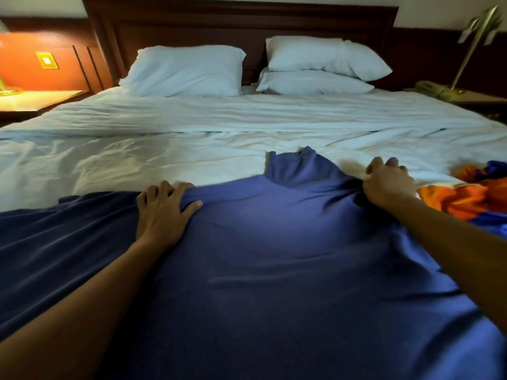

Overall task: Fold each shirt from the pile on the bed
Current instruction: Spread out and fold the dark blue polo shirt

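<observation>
A large blue shirt (274, 256) lies spread over the near part of the white bed (170, 149), its collar pointing toward the pillows. My left hand (162, 212) grips the shirt's left shoulder, fingers and thumb curled round a bunch of fabric. My right hand (388, 182) grips the right shoulder, fingers curled into the cloth. An orange and blue garment (472, 196) lies crumpled at the right, just beyond my right arm.
Three white pillows (186, 71) lean against the dark wooden headboard (247, 26). A lit bedside table (38, 100) stands at the left. At the right, another bedside table holds a brass lamp (472, 48) and a telephone (430, 87).
</observation>
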